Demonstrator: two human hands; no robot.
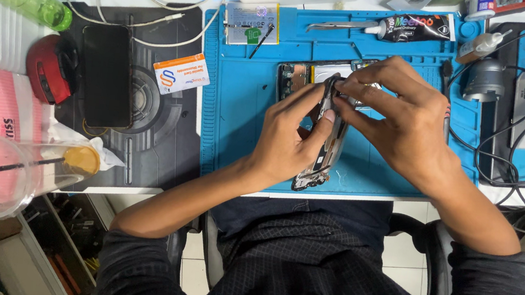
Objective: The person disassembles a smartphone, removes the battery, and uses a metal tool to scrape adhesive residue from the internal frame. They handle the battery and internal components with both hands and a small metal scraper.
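Both hands meet over the blue work mat [241,99], gripping a phone frame [323,149] held on edge between them. The left hand [289,141] has its fingers closed narrowly around the frame's lower half, thumb pressed against its side. The right hand [403,127] pinches the frame's top end with thumb and forefinger closed tight. Just beyond the fingertips lies an opened phone body [304,73] flat on the mat (partly hidden by the hands). Farther past the fingers rest tweezers [335,25] and a black glue tube [414,28]. Well off beside the left hand's knuckles lies a dark phone [107,74].
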